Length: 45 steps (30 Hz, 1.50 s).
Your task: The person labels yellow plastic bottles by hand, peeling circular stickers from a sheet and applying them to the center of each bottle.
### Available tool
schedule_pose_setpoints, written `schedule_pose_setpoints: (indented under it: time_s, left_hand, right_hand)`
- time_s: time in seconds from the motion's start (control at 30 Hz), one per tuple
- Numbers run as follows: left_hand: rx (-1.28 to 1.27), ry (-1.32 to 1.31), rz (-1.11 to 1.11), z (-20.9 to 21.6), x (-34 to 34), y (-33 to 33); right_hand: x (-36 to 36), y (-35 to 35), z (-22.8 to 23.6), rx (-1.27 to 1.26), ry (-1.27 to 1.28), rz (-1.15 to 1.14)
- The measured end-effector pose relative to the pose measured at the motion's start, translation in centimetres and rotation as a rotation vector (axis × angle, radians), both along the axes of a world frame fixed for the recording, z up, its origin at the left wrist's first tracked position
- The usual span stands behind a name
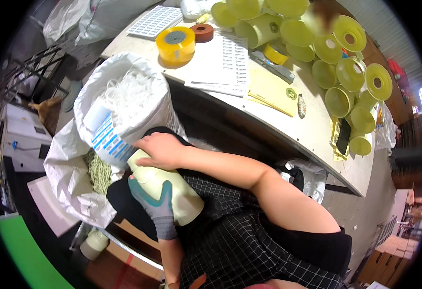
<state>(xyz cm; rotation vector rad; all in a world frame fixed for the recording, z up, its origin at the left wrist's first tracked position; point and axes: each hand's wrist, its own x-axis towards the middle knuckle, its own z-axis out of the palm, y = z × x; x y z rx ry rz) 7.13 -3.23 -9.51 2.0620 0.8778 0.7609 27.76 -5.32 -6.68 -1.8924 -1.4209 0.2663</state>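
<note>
The pale yellow cylinder (184, 200) seems mid-work, lying against the checked clothing (240, 241) — the gloved left hand (155, 202) grips its side; the bare right hand (162, 150) covers its narrow end, grip unclear. Yellow-green cups (297, 32) crowd the table (326, 149) — finished or waiting, I cannot tell.

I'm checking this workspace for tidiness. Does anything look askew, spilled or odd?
Mildly odd: a blue-and-white label strip hangs loose over the white sack. Only the left hand is gloved; the right hand is bare.
</note>
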Motion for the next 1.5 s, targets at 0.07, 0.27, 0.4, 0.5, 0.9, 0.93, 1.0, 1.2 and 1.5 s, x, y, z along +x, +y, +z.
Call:
schedule_pose_setpoints:
  time_s: [0.07, 0.27, 0.4, 0.5, 0.9, 0.93, 1.0, 1.2, 1.5]
  left_hand:
    - [-0.287, -0.097, 0.028, 2.2, 0.8, 1.2]
    - [0.476, 0.211, 0.235, -0.3, -3.2, -0.2]
    - [0.568, 0.29, 0.0, 4.1, -2.0, 1.9]
    - [0.594, 0.214, -0.135, 7.9, 2.9, 2.4]
    - [0.76, 0.208, -0.896, 0.2, 31.2, -3.2]
    - [0.756, 0.237, -0.899, -0.7, 31.5, -3.4]
    - [0.747, 0.254, -0.9, -1.7, 31.7, -3.4]
    - [0.731, 0.261, -0.896, -1.8, 31.5, -3.4]
    - [0.757, 0.351, -0.908, -0.4, 32.0, -3.5]
  right_hand:
    - [3.7, -5.7, 3.6, -0.039, 0.129, -0.074]
    - [19.8, -33.6, -2.8, -0.159, -0.498, -1.225]
    - [21.4, -40.3, -4.0, -0.423, -0.369, -1.142]
    - [20.7, -40.5, -4.1, -0.504, -0.426, -1.167]
    - [22.1, -19.5, 0.3, 0.031, -0.344, -0.73]
    - [22.8, -18.9, 0.0, -0.005, -0.416, -0.684]
    - [23.6, -18.4, -0.9, -0.042, -0.47, -0.68]
    - [24.6, -17.1, -2.6, -0.039, -0.49, -0.721]
    - [25.5, -16.2, -0.6, 0.145, -0.274, -0.777]
